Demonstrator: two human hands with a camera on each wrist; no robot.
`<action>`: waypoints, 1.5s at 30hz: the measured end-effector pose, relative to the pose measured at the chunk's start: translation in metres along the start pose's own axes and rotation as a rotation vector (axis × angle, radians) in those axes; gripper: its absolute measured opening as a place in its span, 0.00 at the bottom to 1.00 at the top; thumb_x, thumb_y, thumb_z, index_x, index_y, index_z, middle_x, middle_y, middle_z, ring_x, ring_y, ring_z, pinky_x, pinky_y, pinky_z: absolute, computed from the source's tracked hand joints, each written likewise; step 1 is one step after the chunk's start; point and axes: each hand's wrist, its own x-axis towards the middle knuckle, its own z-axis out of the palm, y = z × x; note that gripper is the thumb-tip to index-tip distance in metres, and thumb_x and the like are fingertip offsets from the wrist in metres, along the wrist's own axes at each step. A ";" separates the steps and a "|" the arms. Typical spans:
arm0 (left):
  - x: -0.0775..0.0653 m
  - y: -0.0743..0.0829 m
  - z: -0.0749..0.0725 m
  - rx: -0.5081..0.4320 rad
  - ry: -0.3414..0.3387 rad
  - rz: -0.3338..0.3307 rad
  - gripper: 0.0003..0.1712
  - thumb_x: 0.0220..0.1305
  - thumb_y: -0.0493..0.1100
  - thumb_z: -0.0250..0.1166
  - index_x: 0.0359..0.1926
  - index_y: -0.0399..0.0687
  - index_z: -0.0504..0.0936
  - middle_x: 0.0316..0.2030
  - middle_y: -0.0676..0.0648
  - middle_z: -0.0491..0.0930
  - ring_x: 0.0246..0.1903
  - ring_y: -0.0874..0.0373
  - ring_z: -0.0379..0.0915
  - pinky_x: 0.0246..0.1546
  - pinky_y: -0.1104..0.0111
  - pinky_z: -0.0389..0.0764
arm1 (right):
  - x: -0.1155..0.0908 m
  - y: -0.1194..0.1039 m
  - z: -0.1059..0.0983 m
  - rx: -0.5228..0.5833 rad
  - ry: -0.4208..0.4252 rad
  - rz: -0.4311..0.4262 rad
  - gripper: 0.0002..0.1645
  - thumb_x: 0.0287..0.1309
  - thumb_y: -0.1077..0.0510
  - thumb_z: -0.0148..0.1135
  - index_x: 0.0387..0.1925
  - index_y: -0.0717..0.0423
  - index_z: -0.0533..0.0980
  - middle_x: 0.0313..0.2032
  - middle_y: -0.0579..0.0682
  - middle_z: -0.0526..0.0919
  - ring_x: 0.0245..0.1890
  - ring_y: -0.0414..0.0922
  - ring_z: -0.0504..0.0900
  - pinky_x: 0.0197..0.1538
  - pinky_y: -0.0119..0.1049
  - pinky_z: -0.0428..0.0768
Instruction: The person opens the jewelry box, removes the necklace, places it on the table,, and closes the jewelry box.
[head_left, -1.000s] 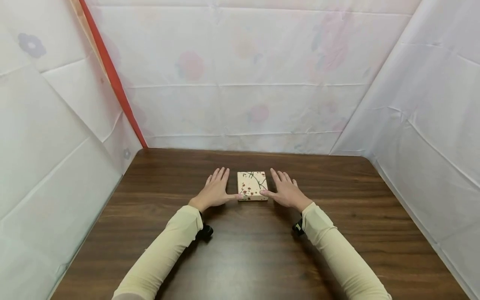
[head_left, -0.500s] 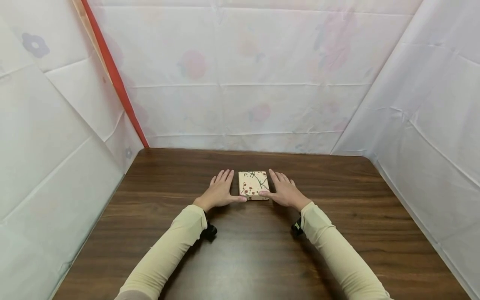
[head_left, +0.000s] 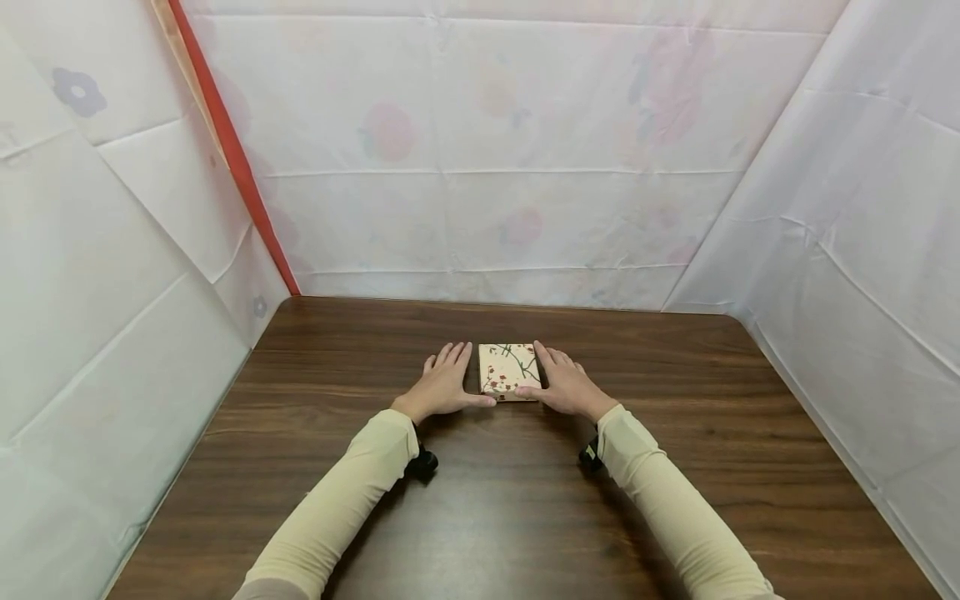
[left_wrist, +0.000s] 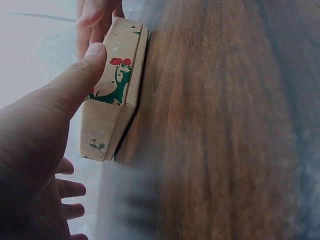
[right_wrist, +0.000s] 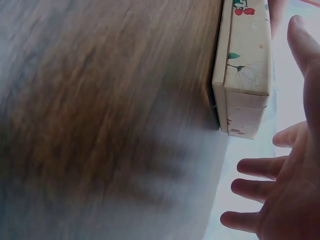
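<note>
**My grip was apart beside a square cream box with red-blossom print [head_left: 510, 367]**

Left of the box, my bare left hand [head_left: 441, 390] had straight fingers; whether its thumb touched I couldn't tell. The box lay flat on the dark brown wood-grain table [head_left: 480, 508]. To its right, my bare right hand [head_left: 567, 388] also had straight fingers.

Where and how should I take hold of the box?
I'd take the box by its left wall and right wall, low across the seam, coming in level from both sides. It lies flat on the table, hiding its underside but leaving those upright walls exposed. Holding only above the seam might separate the two parts.
</note>
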 end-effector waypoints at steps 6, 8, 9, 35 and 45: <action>0.002 0.003 0.003 0.000 -0.017 -0.005 0.68 0.51 0.76 0.64 0.77 0.42 0.43 0.76 0.38 0.46 0.76 0.40 0.37 0.71 0.40 0.45 | 0.001 0.000 0.001 0.009 -0.021 0.005 0.62 0.57 0.27 0.56 0.77 0.57 0.42 0.73 0.64 0.56 0.73 0.61 0.55 0.69 0.63 0.57; 0.002 0.004 0.003 -0.002 -0.021 -0.006 0.68 0.51 0.75 0.64 0.77 0.42 0.43 0.76 0.38 0.46 0.76 0.39 0.37 0.71 0.40 0.45 | 0.001 0.000 0.002 0.006 -0.025 0.002 0.62 0.57 0.27 0.57 0.77 0.56 0.42 0.73 0.64 0.56 0.73 0.61 0.56 0.69 0.64 0.57; 0.002 0.005 0.003 -0.003 -0.021 -0.006 0.68 0.51 0.75 0.64 0.77 0.42 0.43 0.76 0.37 0.46 0.76 0.39 0.37 0.71 0.40 0.46 | 0.002 0.000 0.002 -0.001 -0.031 -0.003 0.62 0.57 0.27 0.57 0.77 0.55 0.42 0.73 0.64 0.56 0.73 0.61 0.56 0.69 0.63 0.58; 0.010 0.005 0.009 -0.073 -0.033 0.011 0.70 0.50 0.72 0.68 0.77 0.41 0.39 0.77 0.42 0.45 0.77 0.43 0.38 0.70 0.39 0.44 | 0.018 0.002 0.009 0.073 -0.067 -0.097 0.65 0.55 0.29 0.61 0.77 0.59 0.41 0.74 0.65 0.49 0.74 0.62 0.54 0.69 0.61 0.60; 0.013 0.005 0.012 -0.070 -0.025 0.013 0.70 0.50 0.72 0.68 0.77 0.42 0.39 0.77 0.44 0.44 0.77 0.46 0.40 0.70 0.41 0.46 | 0.026 0.002 0.010 0.081 -0.061 -0.116 0.69 0.48 0.29 0.67 0.77 0.59 0.43 0.73 0.68 0.50 0.72 0.64 0.56 0.68 0.61 0.63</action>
